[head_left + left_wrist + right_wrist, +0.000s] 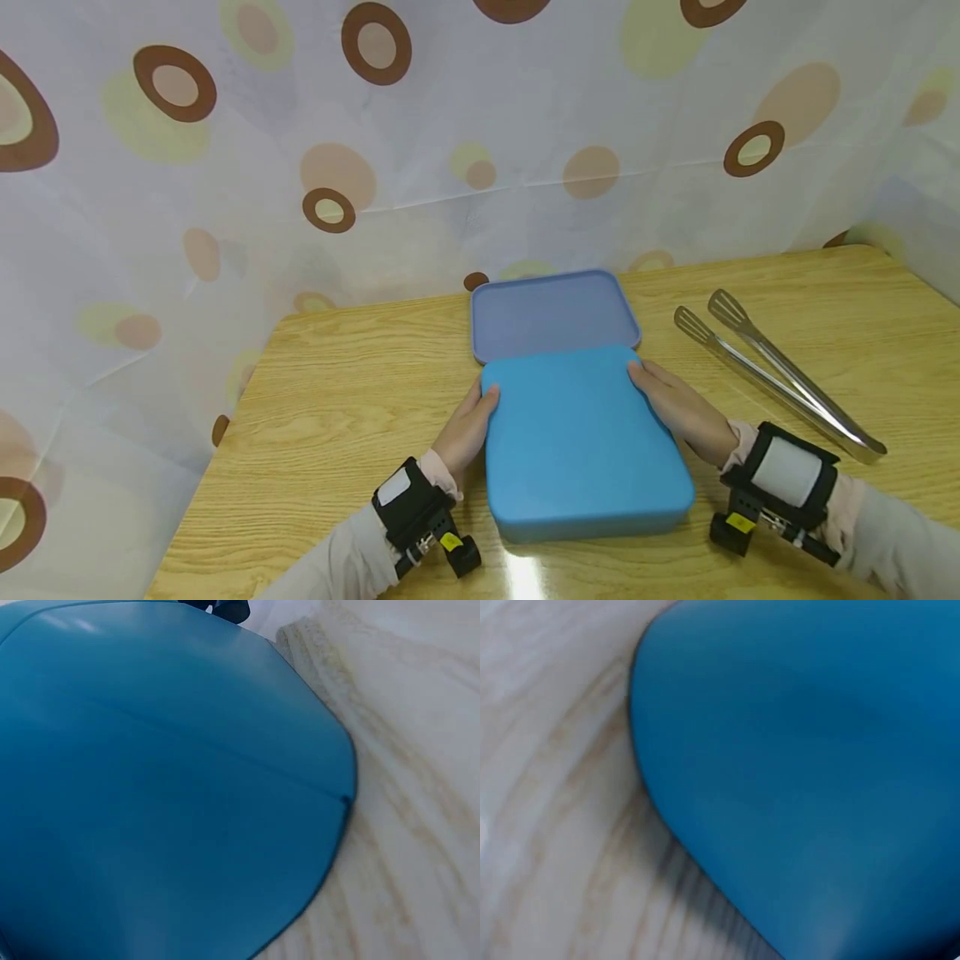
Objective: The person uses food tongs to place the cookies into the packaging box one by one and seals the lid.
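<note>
A flat blue box (pixel 585 442) with rounded corners lies between both hands in the head view, its smooth top facing up. My left hand (pixel 467 427) grips its left side, thumb along the top edge. On the opposite side, my right hand (pixel 684 410) holds it with the thumb at the far right corner. The other fingers are mostly hidden by the box. The blue side of the box fills much of the left wrist view (pixel 180 787), where a thin seam line runs across it, and of the right wrist view (pixel 802 765).
Behind the box, partly overlapped by it, lies a shallow blue-purple tray (pixel 551 317). Metal tongs (pixel 787 375) with slotted ends rest spread on the wooden table (pixel 337 417) to the right. A patterned cloth (pixel 450 142) hangs along the table's back edge.
</note>
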Demonstrator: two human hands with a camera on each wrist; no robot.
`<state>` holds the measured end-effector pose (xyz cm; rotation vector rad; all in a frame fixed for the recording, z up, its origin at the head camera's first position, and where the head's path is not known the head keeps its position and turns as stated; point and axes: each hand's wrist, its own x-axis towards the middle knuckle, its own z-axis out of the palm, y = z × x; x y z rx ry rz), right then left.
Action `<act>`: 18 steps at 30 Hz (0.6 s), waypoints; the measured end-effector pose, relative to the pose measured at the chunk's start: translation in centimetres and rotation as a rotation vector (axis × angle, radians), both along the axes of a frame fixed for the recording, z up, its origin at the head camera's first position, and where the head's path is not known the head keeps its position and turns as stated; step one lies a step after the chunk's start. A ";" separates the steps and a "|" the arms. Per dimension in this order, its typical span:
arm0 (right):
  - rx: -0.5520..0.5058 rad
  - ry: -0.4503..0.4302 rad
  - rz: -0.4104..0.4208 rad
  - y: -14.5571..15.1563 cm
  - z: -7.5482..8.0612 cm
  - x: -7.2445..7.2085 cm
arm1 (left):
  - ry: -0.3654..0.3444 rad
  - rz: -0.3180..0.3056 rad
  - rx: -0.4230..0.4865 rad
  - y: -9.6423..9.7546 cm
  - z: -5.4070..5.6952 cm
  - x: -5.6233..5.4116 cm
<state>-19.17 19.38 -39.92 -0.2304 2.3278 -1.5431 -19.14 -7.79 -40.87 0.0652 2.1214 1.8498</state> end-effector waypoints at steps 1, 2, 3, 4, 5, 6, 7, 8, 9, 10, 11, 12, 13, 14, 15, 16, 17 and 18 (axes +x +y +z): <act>-0.001 -0.001 0.002 0.0 0.0 -0.1 | -0.002 0.003 -0.004 0.0 0.0 0.0; 0.000 0.000 0.004 0.0 0.0 -0.1 | -0.003 0.003 -0.007 0.0 0.0 -0.1; -0.001 -0.002 0.005 0.0 0.0 -0.2 | -0.001 0.004 -0.009 0.0 0.0 -0.1; -0.003 -0.003 0.008 0.1 0.0 -0.3 | -0.001 0.004 -0.010 0.0 -0.1 -0.2; -0.005 -0.005 0.010 0.1 0.0 -0.3 | 0.000 0.001 -0.014 -0.1 -0.1 -0.2; -0.010 -0.008 0.014 0.1 0.1 -0.4 | 0.002 -0.003 -0.015 -0.1 0.0 -0.3; -0.013 -0.008 0.015 0.1 0.1 -0.4 | 0.006 -0.004 -0.017 -0.1 -0.1 -0.4; -0.013 -0.006 0.015 0.1 0.1 -0.5 | 0.008 -0.005 -0.017 -0.1 -0.1 -0.4; -0.016 -0.005 0.014 0.1 0.1 -0.5 | 0.015 -0.007 -0.018 -0.1 -0.1 -0.5; -0.017 -0.006 0.012 0.1 0.1 -0.6 | 0.017 -0.006 -0.019 -0.1 -0.1 -0.5; -0.016 -0.006 0.009 0.1 0.1 -0.7 | 0.024 -0.007 -0.019 -0.1 -0.2 -0.6; -0.016 -0.005 0.008 0.1 0.1 -0.7 | 0.023 -0.006 -0.019 -0.2 -0.2 -0.6; -0.013 -0.003 0.006 0.1 0.1 -0.8 | 0.023 -0.008 -0.018 -0.2 -0.3 -0.6; -0.014 -0.003 0.005 0.1 0.1 -0.8 | 0.023 -0.011 -0.017 -0.3 -0.3 -0.7; -0.007 0.002 0.001 0.2 0.1 -0.8 | 0.024 -0.012 -0.023 -0.4 -0.3 -0.6; 0.004 0.018 -0.002 0.3 0.2 -0.7 | 0.029 -0.014 -0.034 -0.5 -0.3 -0.6; 0.005 0.043 0.001 0.4 0.3 -0.7 | 0.047 -0.018 -0.048 -0.7 -0.2 -0.6; 0.008 0.077 0.008 0.5 0.5 -0.6 | 0.076 -0.027 -0.070 -0.9 0.0 -0.5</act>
